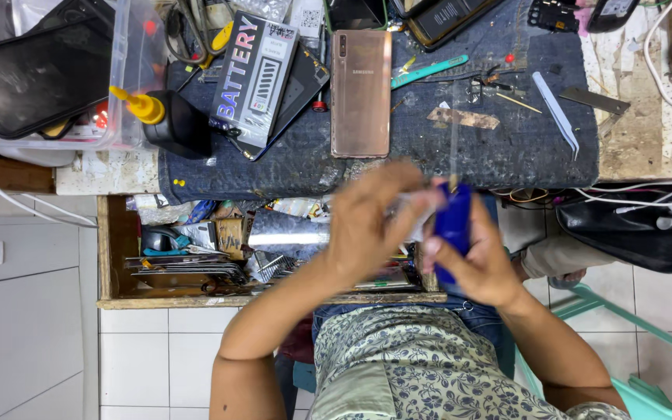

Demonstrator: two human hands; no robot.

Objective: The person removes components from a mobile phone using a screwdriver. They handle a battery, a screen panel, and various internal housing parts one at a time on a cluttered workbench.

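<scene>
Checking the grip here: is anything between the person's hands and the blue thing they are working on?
Nothing visible: the right hand holds the blue thing directly, and the blurred left hand touches its top.

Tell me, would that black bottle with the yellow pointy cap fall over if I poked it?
Probably not: the black bottle already lies on its side on the denim mat. It looks rounded, so it might roll a little. The yellow cap may steer it sideways.

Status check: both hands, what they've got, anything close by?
Right hand shut on small blue object. Left hand blurred at its top, grip unclear. Gold phone face down on the mat beyond, untouched.
</scene>
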